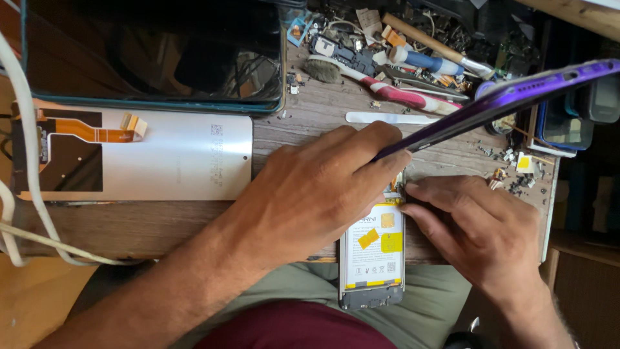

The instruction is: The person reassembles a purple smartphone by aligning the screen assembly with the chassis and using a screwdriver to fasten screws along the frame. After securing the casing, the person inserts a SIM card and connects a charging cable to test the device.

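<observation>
An opened phone (373,258) lies at the near edge of the wooden bench, its white battery with yellow stickers facing up. My left hand (316,194) grips the purple back cover (510,97) and holds it lifted and tilted up to the right, hinged away from the phone body. My right hand (478,226) rests on the bench at the phone's right side, with fingertips pinched against the phone's upper edge beside the battery. What those fingertips hold is too small to tell.
A silver display panel (187,155) with an orange flex cable lies at left, a dark screen (155,52) behind it. Brushes, screwdrivers and small parts (400,58) crowd the back. A white pry strip (387,117), phone cases (568,123) at right, white cables (26,129) at far left.
</observation>
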